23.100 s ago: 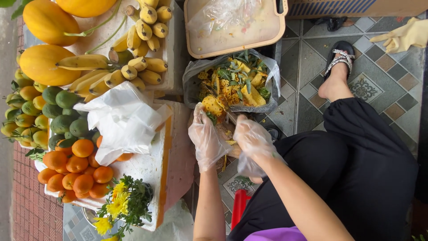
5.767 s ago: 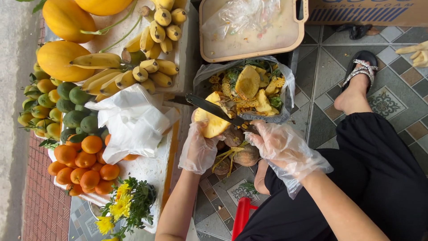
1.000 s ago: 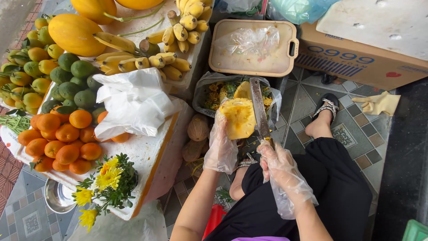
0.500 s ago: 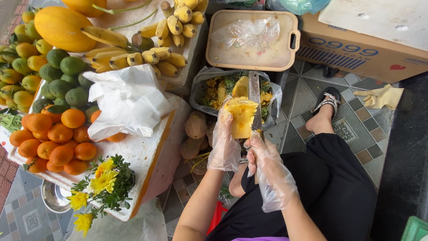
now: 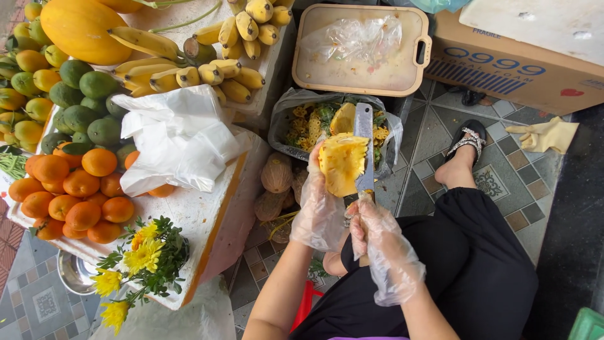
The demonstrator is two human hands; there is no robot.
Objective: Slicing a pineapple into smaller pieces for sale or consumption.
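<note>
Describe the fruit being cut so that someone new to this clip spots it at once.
Start at the grey bag of peelings below the beige cutting board. Just over it, the gloved left hand holds a peeled pineapple against the knife in the right hand. It is the only bare yellow fruit held off the ground.

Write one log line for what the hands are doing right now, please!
left hand: holds peeled pineapple | right hand: grips knife, blade against fruit | below: bag of peelings
</note>
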